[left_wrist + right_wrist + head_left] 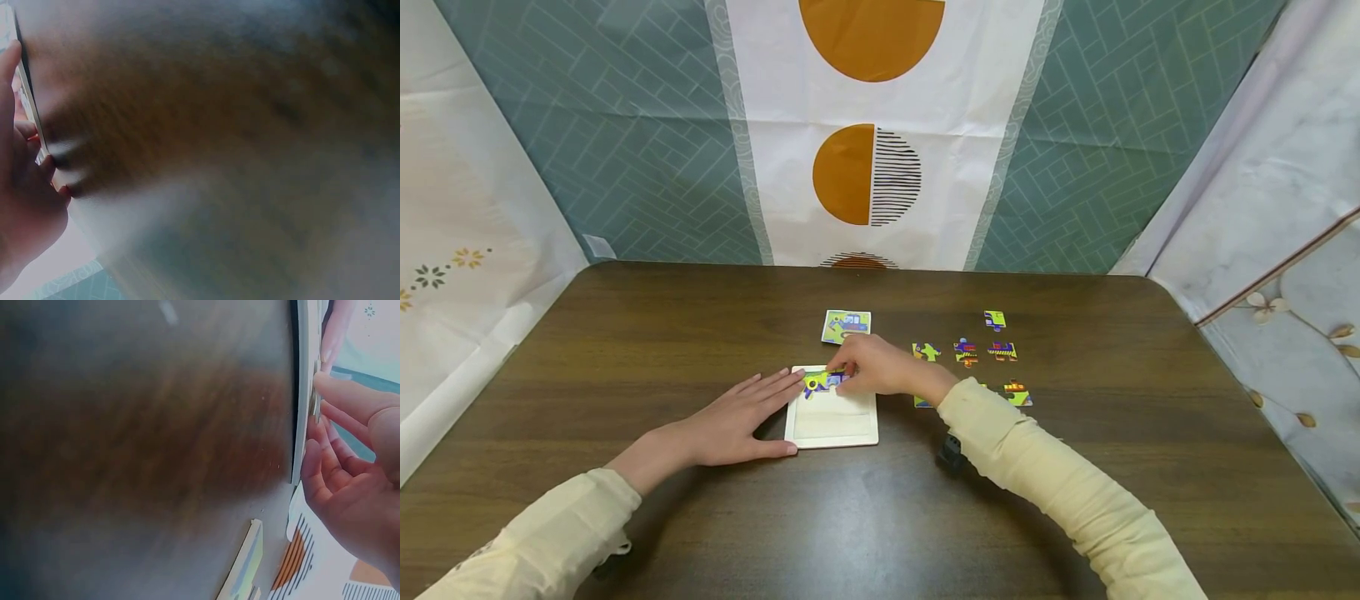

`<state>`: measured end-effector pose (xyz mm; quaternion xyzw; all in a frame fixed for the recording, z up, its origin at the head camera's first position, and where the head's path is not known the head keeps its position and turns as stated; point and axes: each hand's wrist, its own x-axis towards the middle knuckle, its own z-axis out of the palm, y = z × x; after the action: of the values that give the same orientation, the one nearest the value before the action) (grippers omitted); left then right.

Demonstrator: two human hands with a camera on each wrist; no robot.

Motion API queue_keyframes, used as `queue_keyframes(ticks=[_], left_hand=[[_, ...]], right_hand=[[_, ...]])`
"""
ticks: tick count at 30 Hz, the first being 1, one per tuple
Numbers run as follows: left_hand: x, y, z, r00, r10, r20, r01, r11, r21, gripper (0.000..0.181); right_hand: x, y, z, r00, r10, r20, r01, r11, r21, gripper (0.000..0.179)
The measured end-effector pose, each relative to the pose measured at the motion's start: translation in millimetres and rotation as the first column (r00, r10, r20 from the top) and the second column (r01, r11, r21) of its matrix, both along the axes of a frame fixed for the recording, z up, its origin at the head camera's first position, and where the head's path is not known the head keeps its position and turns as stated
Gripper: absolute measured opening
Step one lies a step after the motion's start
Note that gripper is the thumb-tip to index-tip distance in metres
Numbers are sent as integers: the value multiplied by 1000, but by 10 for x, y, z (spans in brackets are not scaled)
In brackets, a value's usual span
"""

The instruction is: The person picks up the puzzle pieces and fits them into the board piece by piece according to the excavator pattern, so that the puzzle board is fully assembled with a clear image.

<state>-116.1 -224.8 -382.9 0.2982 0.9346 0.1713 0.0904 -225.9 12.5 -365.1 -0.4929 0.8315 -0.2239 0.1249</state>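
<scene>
A pale puzzle tray [835, 442] lies on the table in front of me. In its upper left sit joined green-and-purple jigsaw pieces [814, 382]. My left hand [730, 425] lies flat at the tray's left side, fingers straight, with fingertips and thumb along the rim. Over the tray's upper right, my right hand [880, 365] pinches a jigsaw piece [316, 409] between thumb and fingers, close against the pieces in the tray. The right hand's fingers partly hide that piece in the head view.
A picture card [844, 323] of a vehicle lies behind the tray, partly covered by the right hand. Several loose pieces [1002, 351] are spread to the right, some hidden by the right sleeve [1037, 458]. A patterned cloth [887, 167] hangs behind the table.
</scene>
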Motion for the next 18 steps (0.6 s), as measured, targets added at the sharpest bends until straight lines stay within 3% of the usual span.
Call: queue_keyframes(ticks=[8,13,18], left_hand=[[-11,11,21,1000,0,-14,-1,1000,-23,89],[-43,27,64,995,-32,-99,22,995,-93,83],[-77,70,105,977,-84,-196,62,991,-121,69]], right_hand=[[10,-19,14,1000,2,-3,-2,1000,-5,27],[11,-15,4,1000,-2,-2,2,1000,-6,27],[17,-26,-2,1000,-2,-2,2,1000,-8,26]])
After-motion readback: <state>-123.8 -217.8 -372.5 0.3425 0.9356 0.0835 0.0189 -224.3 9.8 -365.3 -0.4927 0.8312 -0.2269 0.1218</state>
